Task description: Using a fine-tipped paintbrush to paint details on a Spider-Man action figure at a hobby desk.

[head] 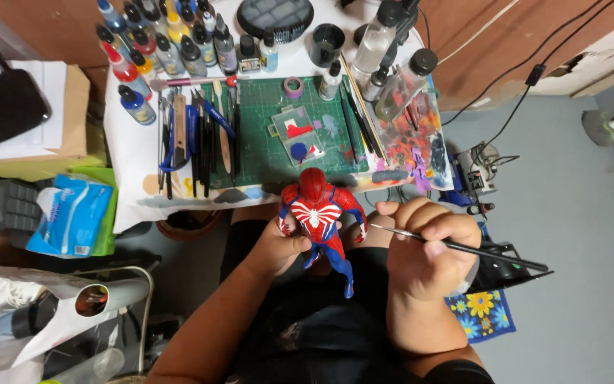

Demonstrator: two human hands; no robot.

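Gripping a red-and-blue superhero figurine [321,224] at frame centre, the left hand [282,245] wraps its waist from behind, fingers closed. Right hand [428,249], centre right, pinches a fine paintbrush [463,247], tip aimed at the figure's arm. Risk, judged: a jolt to the unsupported brush hand could smear paint across finished areas. Surface: green cutting mat [268,146] on a white table [133,185], paint bottles [158,46] upper left, stained palette [413,135] upper right. Room: grey floor [577,235], cables.
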